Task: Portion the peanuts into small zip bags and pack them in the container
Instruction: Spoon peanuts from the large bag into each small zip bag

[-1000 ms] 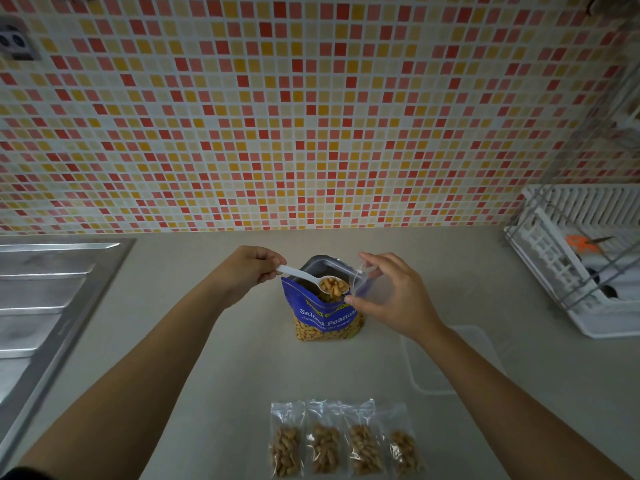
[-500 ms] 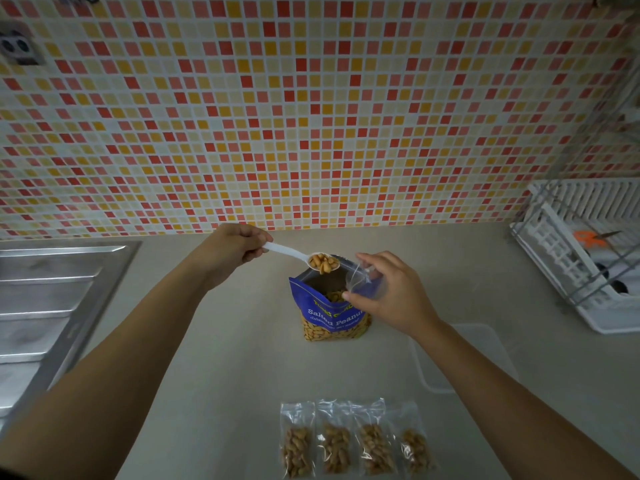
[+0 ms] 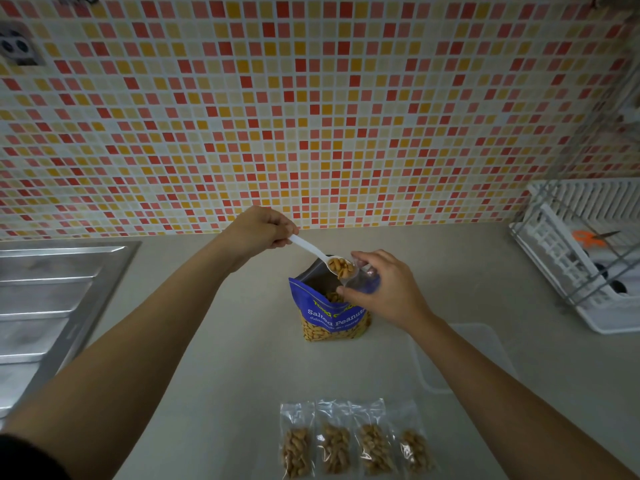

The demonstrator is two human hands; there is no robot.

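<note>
Since a second ago, when the loaded spoon sat down at the mouth of the peanut pouch, the left hand (image 3: 258, 227) has lifted the white plastic spoon (image 3: 313, 250) up and across, so its bowl of peanuts (image 3: 341, 267) now sits right at the mouth of the small zip bag (image 3: 362, 280). Left hand is clamped on the spoon handle's far end. Right hand (image 3: 388, 289), just beside the spoon bowl, pinches the clear bag's rim, thumb below and fingers above; looks held open, though the film is hard to read against the pouch. The blue Salted Peanuts pouch (image 3: 330, 315) stands open directly under both hands, so spills likely drop back in. Meaning: scoop done, tipping into the fifth bag is probably next. Four filled zip bags (image 3: 355, 441) lie in a row nearer the body than the hands. The clear container (image 3: 485, 355) sits under the right forearm, nothing packed in it yet.
</note>
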